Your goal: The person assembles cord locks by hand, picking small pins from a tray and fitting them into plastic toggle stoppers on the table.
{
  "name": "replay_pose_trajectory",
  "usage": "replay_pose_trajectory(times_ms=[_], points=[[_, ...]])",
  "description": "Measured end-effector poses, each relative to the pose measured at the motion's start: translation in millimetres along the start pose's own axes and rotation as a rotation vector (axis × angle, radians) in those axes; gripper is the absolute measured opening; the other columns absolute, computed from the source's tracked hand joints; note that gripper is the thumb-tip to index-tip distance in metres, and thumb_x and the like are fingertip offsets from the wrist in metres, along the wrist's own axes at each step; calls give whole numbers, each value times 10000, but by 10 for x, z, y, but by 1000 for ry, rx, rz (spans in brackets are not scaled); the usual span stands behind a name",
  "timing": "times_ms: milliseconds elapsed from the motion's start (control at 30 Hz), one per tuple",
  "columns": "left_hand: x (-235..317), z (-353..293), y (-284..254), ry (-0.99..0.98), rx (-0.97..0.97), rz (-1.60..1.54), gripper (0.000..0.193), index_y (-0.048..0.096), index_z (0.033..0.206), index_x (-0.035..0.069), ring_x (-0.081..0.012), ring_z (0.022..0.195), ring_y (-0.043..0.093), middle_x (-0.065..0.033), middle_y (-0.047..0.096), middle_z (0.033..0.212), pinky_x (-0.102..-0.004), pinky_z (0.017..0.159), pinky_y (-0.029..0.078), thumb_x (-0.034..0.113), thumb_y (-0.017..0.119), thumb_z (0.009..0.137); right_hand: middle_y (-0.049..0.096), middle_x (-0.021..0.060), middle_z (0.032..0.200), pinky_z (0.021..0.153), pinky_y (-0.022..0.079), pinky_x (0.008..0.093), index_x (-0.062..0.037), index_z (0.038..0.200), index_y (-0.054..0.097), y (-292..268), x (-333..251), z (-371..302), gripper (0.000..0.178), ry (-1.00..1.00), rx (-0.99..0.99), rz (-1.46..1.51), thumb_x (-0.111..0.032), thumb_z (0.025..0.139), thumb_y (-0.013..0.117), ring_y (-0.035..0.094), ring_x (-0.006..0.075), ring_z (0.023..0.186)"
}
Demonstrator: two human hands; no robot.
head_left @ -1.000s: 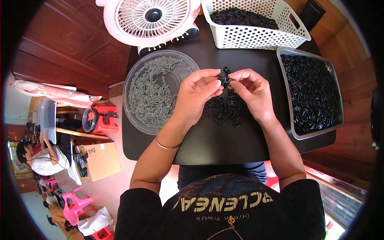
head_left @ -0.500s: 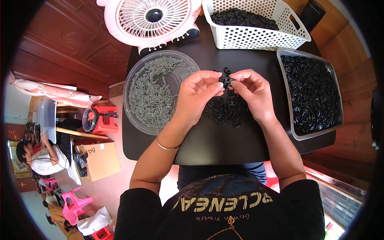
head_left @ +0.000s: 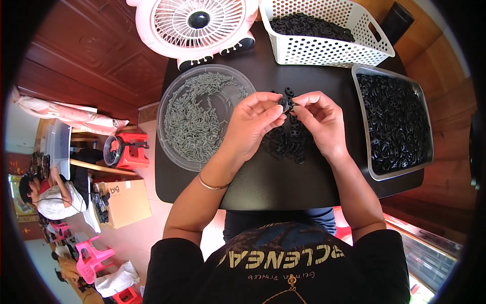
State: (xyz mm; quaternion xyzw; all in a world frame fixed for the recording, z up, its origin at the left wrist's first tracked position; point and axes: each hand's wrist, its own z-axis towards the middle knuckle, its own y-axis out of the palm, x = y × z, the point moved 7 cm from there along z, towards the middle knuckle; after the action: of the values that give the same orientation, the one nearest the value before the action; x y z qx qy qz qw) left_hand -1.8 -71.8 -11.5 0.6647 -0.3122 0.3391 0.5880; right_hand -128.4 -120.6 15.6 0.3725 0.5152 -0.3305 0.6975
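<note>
Over the middle of a dark table, my left hand (head_left: 249,124) pinches a small black plastic part with round holes (head_left: 284,104) between thumb and fingertips. The thumb and forefinger of my right hand (head_left: 324,121) are closed at that part's right side; whatever they hold there is too small to make out. Beneath and between the hands lies a loose pile of similar black parts (head_left: 289,142), partly hidden by my fingers. Left of my left hand stands a round clear tub (head_left: 163,114) with many small, slender grey pieces (head_left: 192,124).
On the right, a metal tray (head_left: 405,170) is full of black parts. A white perforated basket (head_left: 329,53) with more stands at the back, beside a pink fan (head_left: 200,43). Left, away from the table, a person (head_left: 58,202) sits near a cardboard box (head_left: 129,202) and pink stools (head_left: 91,258).
My hands keep nearly the same place over the pile. The held black part has turned slightly between my fingertips, and the whole view has shifted a little.
</note>
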Motion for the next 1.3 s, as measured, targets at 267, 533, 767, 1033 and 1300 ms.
replay_pose_trajectory(times_ms=[267, 533, 767, 1033, 1300], points=[[59, 4, 40, 93, -58, 96, 208, 542, 1013, 21, -113, 762, 577, -48, 584, 849, -240, 724, 490, 46, 599, 814, 590, 20, 843, 737, 477, 207, 3, 910, 586, -11, 38, 9, 120, 134, -34, 78, 54, 806, 558, 576, 74, 778], [37, 14, 37, 38, -68, 22, 212, 540, 1015, 15, -118, 754, 579, -51, 585, 848, -238, 709, 493, 38, 600, 813, 583, 28, 856, 727, 484, 208, 4, 905, 579, 4, -27, -5, 123, -36, 7, 6, 66, 801, 558, 583, 84, 787], [34, 10, 34, 31, -54, 54, 212, 540, 1010, 10, -115, 760, 577, -50, 588, 846, -232, 706, 487, 25, 600, 807, 586, 33, 855, 728, 483, 209, 5, 892, 576, -18, -3, 3, 104, 27, 27, 21, 57, 802, 562, 587, 85, 778], [129, -2, 94, 186, -113, 233, 198, 547, 998, 5, -107, 765, 572, -60, 599, 851, -222, 703, 479, -4, 588, 804, 605, 52, 835, 718, 489, 218, 4, 878, 561, -11, 43, 3, 93, 75, 18, 58, 56, 802, 556, 594, 93, 772], [105, 6, 57, 146, -112, 130, 198, 549, 999, 8, -108, 760, 572, -63, 600, 850, -232, 713, 488, 0, 589, 805, 594, 57, 850, 737, 500, 234, 10, 872, 557, 28, 20, -9, 92, 48, -17, 34, 67, 799, 559, 597, 108, 785]])
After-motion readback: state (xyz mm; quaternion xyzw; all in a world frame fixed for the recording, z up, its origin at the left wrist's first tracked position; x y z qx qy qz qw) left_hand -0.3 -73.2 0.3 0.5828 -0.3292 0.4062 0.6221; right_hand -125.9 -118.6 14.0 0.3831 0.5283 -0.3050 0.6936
